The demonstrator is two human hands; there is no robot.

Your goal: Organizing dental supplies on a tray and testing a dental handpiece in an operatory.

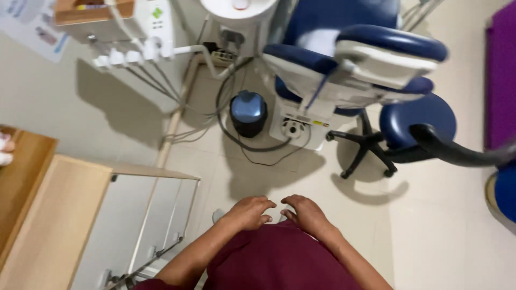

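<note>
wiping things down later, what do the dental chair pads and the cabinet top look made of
Dental chair pads: probably vinyl or faux leather, smooth dark blue with a soft sheen on the armrest. Cabinet top: likely wood-look laminate, flat matt light tan with faint grain; solid wood cannot be ruled out.

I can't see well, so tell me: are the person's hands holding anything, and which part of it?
Nothing is held. The left hand and right hand are empty, fingers curled, close together at the front of the maroon top, above the tiled floor.
</note>
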